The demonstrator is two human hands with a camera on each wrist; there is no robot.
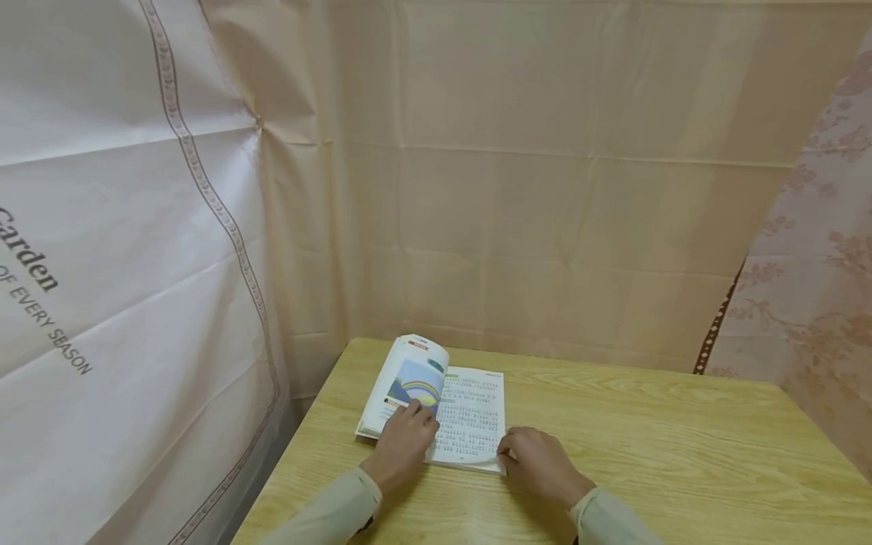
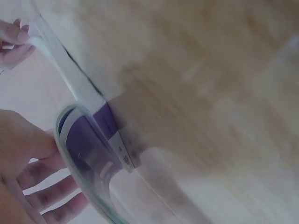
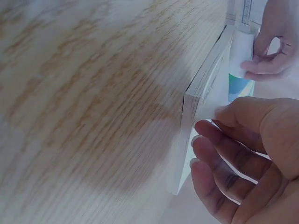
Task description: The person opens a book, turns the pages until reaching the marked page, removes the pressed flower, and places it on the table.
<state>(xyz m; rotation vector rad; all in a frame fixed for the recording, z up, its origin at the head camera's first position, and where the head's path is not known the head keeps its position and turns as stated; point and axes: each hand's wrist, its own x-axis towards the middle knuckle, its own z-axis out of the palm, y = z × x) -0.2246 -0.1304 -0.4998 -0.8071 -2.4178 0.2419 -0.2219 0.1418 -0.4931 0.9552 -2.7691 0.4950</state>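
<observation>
An open book (image 1: pixel 470 420) lies on the table, with a rainbow picture on its curved left page and lines of small text on its right page. My left hand (image 1: pixel 407 443) rests on the lower left page near the spine. In the left wrist view, the left hand's fingers (image 2: pixel 51 193) lie spread over that page, and the purple cover shows at the book's lower edge. At the lower right corner, my right hand (image 1: pixel 540 463) pinches a slightly raised page between thumb and index finger. The right wrist view shows this pinch at the page stack (image 3: pixel 210 79); the right hand's other fingers (image 3: pixel 224 172) curve loosely.
The wood-grain table (image 1: pixel 654 446) stretches to the right of the book. A beige cloth (image 1: pixel 518 189) hangs behind it. A white printed cloth (image 1: pixel 136 250) hangs at the left, and a floral cloth (image 1: pixel 811 288) at the right.
</observation>
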